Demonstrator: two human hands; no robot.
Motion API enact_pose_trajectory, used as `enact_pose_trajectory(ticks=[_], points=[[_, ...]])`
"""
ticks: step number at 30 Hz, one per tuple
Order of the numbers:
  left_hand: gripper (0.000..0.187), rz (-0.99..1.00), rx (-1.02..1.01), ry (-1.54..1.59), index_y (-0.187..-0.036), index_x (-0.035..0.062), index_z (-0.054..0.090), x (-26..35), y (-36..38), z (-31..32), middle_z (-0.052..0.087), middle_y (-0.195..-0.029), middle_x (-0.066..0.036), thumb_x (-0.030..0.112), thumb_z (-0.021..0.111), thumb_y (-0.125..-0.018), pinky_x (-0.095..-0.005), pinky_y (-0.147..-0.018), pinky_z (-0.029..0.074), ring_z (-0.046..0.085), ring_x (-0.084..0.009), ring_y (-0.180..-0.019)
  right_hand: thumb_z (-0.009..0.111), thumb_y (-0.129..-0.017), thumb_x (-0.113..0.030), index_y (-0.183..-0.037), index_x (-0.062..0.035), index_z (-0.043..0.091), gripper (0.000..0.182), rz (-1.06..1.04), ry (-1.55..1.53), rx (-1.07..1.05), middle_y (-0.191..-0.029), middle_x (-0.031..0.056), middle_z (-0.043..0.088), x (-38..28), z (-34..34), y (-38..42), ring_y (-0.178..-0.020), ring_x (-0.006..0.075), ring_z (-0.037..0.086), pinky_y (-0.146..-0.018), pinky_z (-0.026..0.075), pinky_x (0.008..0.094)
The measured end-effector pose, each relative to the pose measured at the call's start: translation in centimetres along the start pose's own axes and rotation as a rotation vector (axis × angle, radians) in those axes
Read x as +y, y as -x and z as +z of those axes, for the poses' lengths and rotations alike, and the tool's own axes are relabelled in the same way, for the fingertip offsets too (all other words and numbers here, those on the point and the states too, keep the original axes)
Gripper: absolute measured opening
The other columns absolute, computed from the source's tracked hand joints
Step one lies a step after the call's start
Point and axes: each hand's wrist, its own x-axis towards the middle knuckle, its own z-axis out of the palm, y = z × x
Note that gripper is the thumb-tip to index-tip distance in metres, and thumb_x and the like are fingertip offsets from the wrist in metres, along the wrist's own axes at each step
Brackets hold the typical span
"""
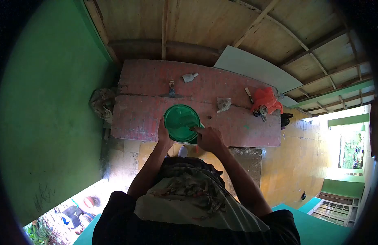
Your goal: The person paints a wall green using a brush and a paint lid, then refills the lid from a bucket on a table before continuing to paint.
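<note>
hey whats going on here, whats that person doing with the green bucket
A person has the left hand on the side of a green bucket and the right hand at its opposite edge, fingers reaching over the opening. Whether those fingers hold a tool is too small to tell. On the worn reddish table lie a wide-bladed tool, a clear plastic bag and a bright red bag.

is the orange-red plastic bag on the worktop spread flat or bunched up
Bunched up: the bag sits in a crumpled heap with raised folds near the right end of the worktop.
</note>
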Motion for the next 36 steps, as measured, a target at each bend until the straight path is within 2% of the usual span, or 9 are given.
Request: enact_pose_trajectory(ticks=[2, 5, 9, 14, 20, 23, 30, 32, 36], points=[[0.052, -0.002, -0.031, -0.025, -0.142, 0.0077, 0.054, -0.1, -0.1, -0.2, 0.061, -0.139, -0.014, 0.044, 0.031, -0.113, -0.0473, -0.108, 0.049, 0.060, -0.0283, -0.127, 0.062, -0.084, -0.016, -0.111, -0.0226, 0.080, 0.033, 0.033, -0.007, -0.103, -0.095, 0.0176, 0.075, -0.2, -1.5, -0.9, -0.086, 0.0389, 0.074, -0.077, 0.058, 0.0527], [0.053, 0.006, -0.045, -0.024, -0.142, 0.0073, 0.053, -0.6, -0.4, -0.6, 0.061, -0.139, -0.014, 0.045, 0.031, -0.113, -0.0468, -0.109, 0.048, 0.059, -0.0280, -0.128, 0.066, -0.082, -0.023, -0.104, -0.0158, 0.081, 0.027, 0.005, 0.051, -0.194, -0.095, 0.0197, 0.075, 0.2, -2.6, -2.1, -0.086, 0.0390, 0.074, -0.080, 0.058, 0.0527], [0.055, 0.008, -0.069, -0.008, -0.142, 0.0060, 0.053, -0.4, 0.1, -0.4, 0.061, -0.137, -0.011, 0.048, 0.034, -0.112, -0.0446, -0.105, 0.051, 0.060, -0.0263, -0.125, 0.063, -0.083, -0.019, -0.114, -0.0262, 0.081, 0.036, -0.015, 0.203, -0.229, -0.097, 0.0164, 0.074, 0.9, -2.5, -4.0, -0.089, 0.0381, 0.072, -0.083, 0.057, 0.0518], [0.055, -0.023, -0.102, -0.013, -0.143, 0.0056, 0.053, -0.4, 0.3, -0.5, 0.061, -0.138, -0.012, 0.047, 0.034, -0.112, -0.0448, -0.106, 0.051, 0.061, -0.0266, -0.126, 0.070, -0.085, -0.027, -0.111, -0.0138, 0.081, 0.031, 0.033, 0.223, -0.401, -0.100, 0.0176, 0.075, 1.6, -3.9, -6.7, -0.093, 0.0377, 0.073, -0.086, 0.057, 0.0474], [0.056, -0.071, -0.112, -0.044, -0.143, 0.0051, 0.054, -0.3, 0.9, 0.2, 0.061, -0.141, -0.013, 0.048, 0.037, -0.111, -0.0467, -0.111, 0.046, 0.059, -0.0289, -0.129, 0.078, -0.085, -0.051, -0.103, -0.0109, 0.083, 0.044, 0.060, 0.188, -0.639, -0.092, 0.0198, 0.076, 2.7, -5.2, -10.0, -0.088, 0.0329, 0.074, -0.081, 0.057, 0.0440], [0.056, -0.043, -0.106, -0.054, -0.142, 0.0055, 0.055, -0.4, 1.1, 0.4, 0.061, -0.140, -0.013, 0.048, 0.037, -0.111, -0.0463, -0.110, 0.047, 0.059, -0.0282, -0.127, 0.077, -0.087, -0.050, -0.105, -0.0110, 0.082, 0.043, -0.002, 0.213, -0.684, -0.092, 0.0199, 0.076, 2.6, -5.8, -10.9, -0.085, 0.0327, 0.074, -0.080, 0.056, 0.0441], [0.054, -0.014, -0.009, -0.024, -0.139, 0.0069, 0.056, 1.0, -0.1, 0.5, 0.065, -0.134, -0.012, 0.048, 0.034, -0.112, -0.0463, -0.106, 0.053, 0.064, -0.0267, -0.124, 0.073, -0.093, -0.043, -0.105, -0.0068, 0.080, 0.039, -0.075, 0.085, -0.399, -0.089, 0.0202, 0.074, 1.6, -7.3, -7.3, -0.082, 0.0339, 0.073, -0.078, 0.055, 0.0434], [0.054, 0.023, -0.041, -0.035, -0.137, 0.0074, 0.058, 1.4, -0.6, 0.4, 0.066, -0.131, -0.011, 0.048, 0.034, -0.111, -0.0458, -0.104, 0.054, 0.065, -0.0264, -0.121, 0.068, -0.094, -0.027, -0.102, -0.0049, 0.077, 0.026, -0.026, -0.109, -0.210, -0.097, 0.0213, 0.075, 1.0, -7.4, -5.3, -0.094, 0.0379, 0.073, -0.081, 0.056, 0.0498], [0.054, 0.056, -0.032, -0.038, -0.138, 0.0076, 0.057, 1.4, -1.6, -0.2, 0.065, -0.133, -0.011, 0.049, 0.033, -0.112, -0.0452, -0.104, 0.053, 0.064, -0.0258, -0.123, 0.063, -0.097, -0.020, -0.106, -0.0034, 0.073, 0.022, -0.029, -0.288, -0.089, -0.098, 0.0241, 0.073, 0.9, -3.9, -1.9, -0.092, 0.0380, 0.073, -0.076, 0.055, 0.0465]])
